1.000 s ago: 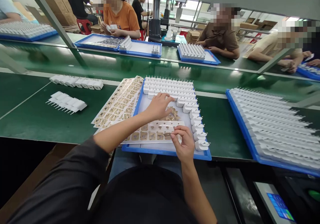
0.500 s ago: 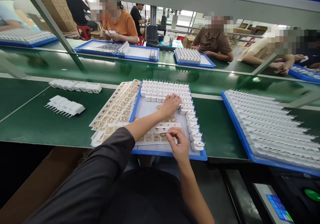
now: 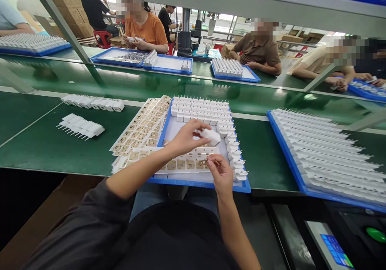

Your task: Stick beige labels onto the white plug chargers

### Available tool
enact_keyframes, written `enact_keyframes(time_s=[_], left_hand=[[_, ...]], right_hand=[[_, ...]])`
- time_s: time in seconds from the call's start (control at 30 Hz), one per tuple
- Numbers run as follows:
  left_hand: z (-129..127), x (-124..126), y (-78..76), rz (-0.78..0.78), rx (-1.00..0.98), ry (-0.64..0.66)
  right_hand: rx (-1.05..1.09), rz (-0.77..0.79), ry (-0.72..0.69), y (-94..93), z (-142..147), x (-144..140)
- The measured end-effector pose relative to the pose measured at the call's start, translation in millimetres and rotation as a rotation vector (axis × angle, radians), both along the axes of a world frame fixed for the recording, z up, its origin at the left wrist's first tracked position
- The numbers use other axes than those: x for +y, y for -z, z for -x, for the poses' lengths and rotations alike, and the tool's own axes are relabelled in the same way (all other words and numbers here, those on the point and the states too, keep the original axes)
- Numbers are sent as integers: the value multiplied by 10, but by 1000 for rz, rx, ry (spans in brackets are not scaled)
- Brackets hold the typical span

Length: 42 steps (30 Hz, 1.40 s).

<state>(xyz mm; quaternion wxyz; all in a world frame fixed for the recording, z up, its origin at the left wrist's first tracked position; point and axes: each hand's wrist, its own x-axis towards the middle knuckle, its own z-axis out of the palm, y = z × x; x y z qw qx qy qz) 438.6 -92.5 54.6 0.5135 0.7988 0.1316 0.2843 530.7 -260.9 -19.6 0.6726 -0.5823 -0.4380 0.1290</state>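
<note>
My left hand [image 3: 185,138] holds a white plug adapter [image 3: 210,136] lifted just above a blue tray [image 3: 196,182] in front of me. Several more white adapters [image 3: 202,110] stand in rows at the tray's far side and down its right edge. My right hand [image 3: 220,170] pinches a small gold sticker at the right end of a label sheet [image 3: 181,160] lying across the tray's near part.
Stacked label sheets [image 3: 141,127] lean off the tray's left edge. Two short rows of adapters [image 3: 81,126] lie on the green belt at left. A second blue tray [image 3: 327,153] full of adapters sits at right. Several people work across the belt.
My left hand reached to the adapter rows, then drew back toward me with one adapter in its fingers. My right hand stayed at the label sheet.
</note>
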Motion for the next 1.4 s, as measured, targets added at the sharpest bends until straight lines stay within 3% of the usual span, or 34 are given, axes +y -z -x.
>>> enact_keyframes(time_s=[0.07,0.17,0.27,0.33,0.47,0.63,0.77,0.87,0.97,1.1,1.23,1.4], left_hand=[[444,-126,11,267,-101,-11],[924,-300,174,568,-195,-87],[1144,-425,404,769,-270,-185],[1200,-484,531,801,-307,-252],[1263,-558,666,693,-263,-250],[1375,-602,700,489,-142,-218],[1426,-619,733,480,-143,-156],[1420,-622,750,462,-151,-234],[1413,-620,714,258,-125,-353],[1420,-622,615,-9,-88,-421],[1413,-636,561,-98,-105,-438],[1394,-650,557,-167,-120,-465]], right_hand=[[10,3,-47,-22,25,22],[-11,-14,-163,-110,151,61],[-41,-45,-366,-246,366,97],[-68,-63,-486,-324,510,125],[-119,-40,-483,-363,677,184],[-108,89,-461,-275,697,196],[-43,96,-430,-223,684,178],[-11,85,-433,-222,672,174],[43,87,-408,-252,670,177],[147,57,-295,-315,708,218],[149,76,-178,-359,773,294],[131,105,-167,-382,843,335]])
